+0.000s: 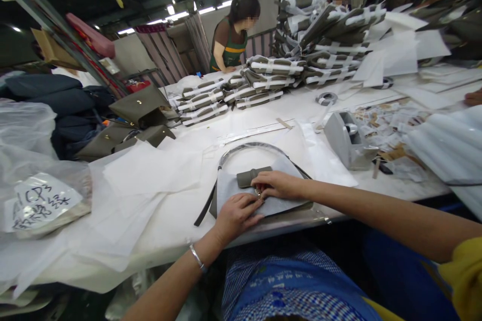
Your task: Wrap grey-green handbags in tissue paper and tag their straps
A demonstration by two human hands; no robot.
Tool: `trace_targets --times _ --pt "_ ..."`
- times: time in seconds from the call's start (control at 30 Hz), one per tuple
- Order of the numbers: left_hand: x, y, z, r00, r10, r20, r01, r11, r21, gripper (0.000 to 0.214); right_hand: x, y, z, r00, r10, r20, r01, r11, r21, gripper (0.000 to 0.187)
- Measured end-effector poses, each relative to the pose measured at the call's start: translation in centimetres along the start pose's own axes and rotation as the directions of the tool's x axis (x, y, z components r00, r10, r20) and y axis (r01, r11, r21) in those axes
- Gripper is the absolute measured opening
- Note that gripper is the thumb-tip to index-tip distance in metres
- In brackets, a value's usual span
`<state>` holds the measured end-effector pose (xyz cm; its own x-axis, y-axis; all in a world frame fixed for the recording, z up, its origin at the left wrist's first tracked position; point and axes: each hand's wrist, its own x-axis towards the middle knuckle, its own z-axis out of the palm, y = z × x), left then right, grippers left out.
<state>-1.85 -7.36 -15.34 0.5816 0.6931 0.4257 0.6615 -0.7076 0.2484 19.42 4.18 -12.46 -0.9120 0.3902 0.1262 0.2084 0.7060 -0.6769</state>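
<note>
An olive-grey handbag (253,176) wrapped in white tissue paper lies flat at the near table edge, its wrapped handle (248,147) arching away from me. My left hand (235,215) rests on the paper-covered bag front, fingers curled toward the small metal clasp (258,192). My right hand (274,184) lies over the flap, fingertips pinched at that clasp. A silver bangle is on my left wrist.
Stacks of wrapped bags (241,91) fill the table's far side, where a person (234,35) stands. A grey tape dispenser (348,139) and tape roll (326,99) sit to the right. Loose tissue sheets (150,170) and a plastic bag (35,180) lie left.
</note>
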Motion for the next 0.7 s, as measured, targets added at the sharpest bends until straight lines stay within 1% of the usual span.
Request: trace_targets --times 0.1,0.2,0.3,0.37,0.43,0.5,0.6,0.7 --pt "0.1 0.1 -0.1 1.0 -0.009 -0.015 0.009 1.0 -0.012 0.038 -0.3 0.0 0.5 0.997 0.072 -0.035 -0.071 0.997 0.018 0.033" --pt "0.0 0.2 -0.2 0.999 -0.04 -0.032 0.038 0.998 -0.048 0.037 -0.7 0.3 1.5 0.985 0.14 -0.104 -0.129 0.986 0.104 0.043" --pt "0.0 0.3 -0.4 0.989 -0.147 -0.019 0.143 0.98 -0.14 0.036 -1.1 0.5 2.4 0.973 0.184 -0.137 -0.16 0.972 0.17 0.045" --pt "0.2 0.4 -0.6 0.976 -0.219 -0.016 0.213 0.961 -0.179 0.028 -1.2 0.5 2.7 0.971 0.195 -0.14 -0.168 0.968 0.185 0.046" --pt "0.5 0.5 -0.8 0.961 -0.274 -0.016 0.267 0.948 -0.175 0.022 -1.3 0.3 2.8 0.972 0.192 -0.133 -0.165 0.968 0.191 0.047" --pt "1.1 0.4 -1.1 0.947 -0.32 -0.008 0.315 0.937 -0.153 0.021 -1.4 0.2 2.7 0.976 0.177 -0.125 -0.152 0.97 0.19 0.047" --pt "2.2 0.1 -1.6 0.94 -0.338 0.043 0.341 0.936 -0.088 0.023 -1.4 0.1 2.6 0.981 0.147 -0.126 -0.126 0.978 0.164 0.047" --pt "3.5 -0.6 -2.2 0.949 -0.268 0.163 0.275 0.961 -0.017 0.026 -1.4 0.3 2.7 0.981 0.136 -0.141 -0.121 0.986 0.111 0.055"
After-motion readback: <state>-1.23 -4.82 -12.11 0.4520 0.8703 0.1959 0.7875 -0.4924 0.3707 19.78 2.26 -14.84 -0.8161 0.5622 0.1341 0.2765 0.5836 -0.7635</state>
